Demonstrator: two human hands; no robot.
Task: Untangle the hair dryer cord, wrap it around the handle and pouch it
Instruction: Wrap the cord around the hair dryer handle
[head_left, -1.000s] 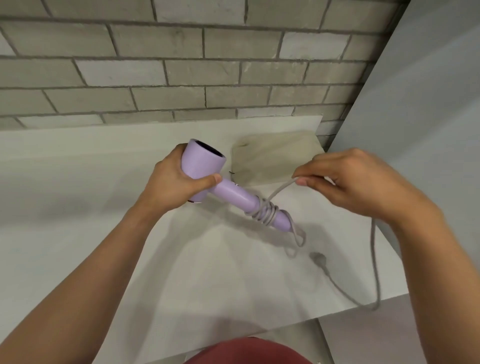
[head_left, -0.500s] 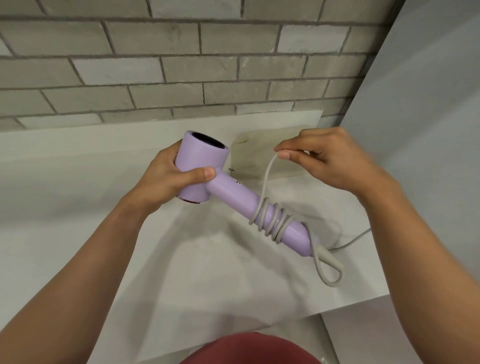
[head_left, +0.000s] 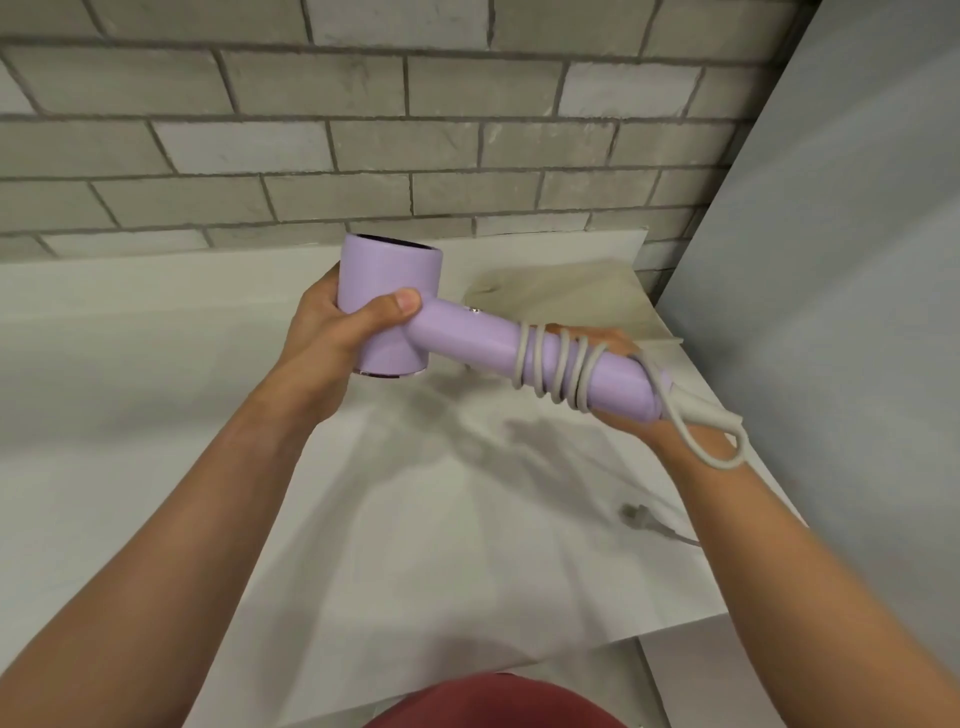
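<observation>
Your left hand (head_left: 332, 332) clamps the dryer (head_left: 389, 280), can't tell the grip of your right hand (head_left: 613, 340) behind the handle (head_left: 467, 338): lay cord (head_left: 520, 358) turns snug.

A: How's your hair dryer (head_left: 395, 306)?
B: Lilac, held aloft, handle (head_left: 478, 338) slanting down to your right, grey cord (head_left: 553, 364) coiled round its lower half, one loop hanging.
A: And your pouch (head_left: 561, 296)?
B: Beige, flat on the worktop (head_left: 415, 519) behind.
</observation>
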